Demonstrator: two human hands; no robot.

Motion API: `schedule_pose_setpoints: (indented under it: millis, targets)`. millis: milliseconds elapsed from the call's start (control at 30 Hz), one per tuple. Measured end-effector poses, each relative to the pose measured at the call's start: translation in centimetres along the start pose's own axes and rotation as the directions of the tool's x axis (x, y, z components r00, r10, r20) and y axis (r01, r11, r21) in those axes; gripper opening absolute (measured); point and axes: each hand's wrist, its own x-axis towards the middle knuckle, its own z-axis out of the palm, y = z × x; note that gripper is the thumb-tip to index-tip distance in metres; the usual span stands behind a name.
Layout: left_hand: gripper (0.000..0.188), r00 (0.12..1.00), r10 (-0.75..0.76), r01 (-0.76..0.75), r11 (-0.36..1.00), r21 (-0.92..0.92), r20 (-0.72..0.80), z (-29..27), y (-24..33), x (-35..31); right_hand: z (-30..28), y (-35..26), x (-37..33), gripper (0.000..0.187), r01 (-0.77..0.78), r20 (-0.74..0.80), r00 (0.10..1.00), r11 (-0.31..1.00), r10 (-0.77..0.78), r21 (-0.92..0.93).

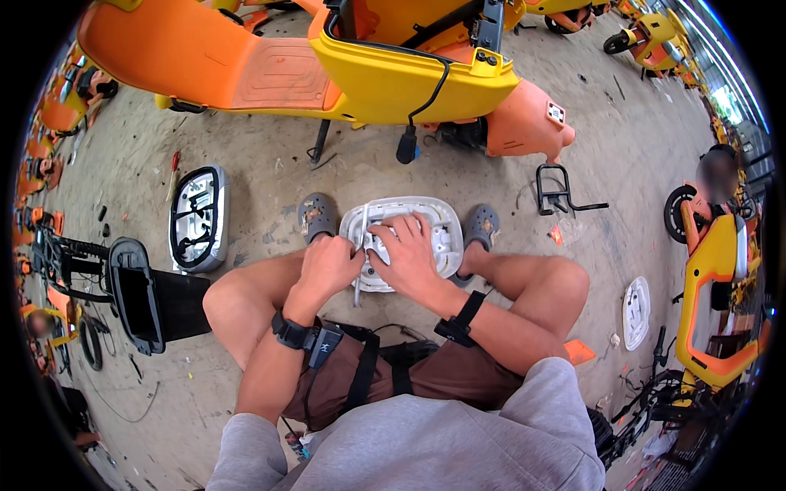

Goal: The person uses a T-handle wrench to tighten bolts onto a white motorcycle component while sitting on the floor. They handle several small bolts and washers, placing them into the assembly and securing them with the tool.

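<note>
On the floor between my feet lies a white plastic cover (446, 214), ribbed inside and with its hollow side up. A narrow pale strip (357, 296) runs along the cover's left part and sticks out past its near edge. My left hand (330, 266) is closed, its fingers curled at the strip near the cover's left edge. Fingers spread, my right hand (407, 252) rests over the middle of the cover, its thumb close to my left fingertips. My hands hide part of the strip and of the cover's inside.
A white shell with a black seal (198, 219) lies at left, near a red screwdriver (174, 168). A black bin (155, 296) stands by my left knee. A yellow-orange scooter body (385, 82) spans the front. At right are a black metal bracket (561, 192) and another white cover (636, 313).
</note>
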Motion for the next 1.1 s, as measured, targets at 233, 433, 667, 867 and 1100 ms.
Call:
schedule_pose_setpoints:
  millis: [233, 433, 667, 867, 1100]
  targets:
    - [0.029, 0.999, -0.05, 0.05, 0.998, -0.047, -0.014, 0.3, -0.2, 0.1, 1.0, 0.1, -1.4, 0.033, -0.006, 0.266, 0.964, 0.999, -0.008, 0.052]
    - [0.025, 0.998, -0.032, 0.022, 0.988, -0.155, -0.061, -0.2, 0.5, 0.1, 0.8, 0.5, -1.0, 0.032, 0.01, 0.23, 0.973, 1.0, -0.014, 0.017]
    - [0.025, 0.999, 0.037, -0.038, 0.999, -0.03, -0.023, 0.2, 0.3, 0.1, 0.0, 0.4, -0.4, 0.03, 0.083, 0.036, 0.996, 0.993, -0.08, -0.079]
    - [0.026, 0.999, -0.003, 0.004, 1.0, 0.022, -0.051, 0.1, 0.5, 0.2, -0.2, 0.0, 0.0, 0.028, 0.055, 0.021, 0.998, 0.997, -0.056, 0.054]
    - [0.028, 0.998, -0.034, 0.031, 0.998, -0.055, -0.049, 0.4, 0.3, 0.1, -0.1, -0.1, -0.6, 0.034, 0.028, 0.222, 0.974, 0.999, -0.034, 0.029]
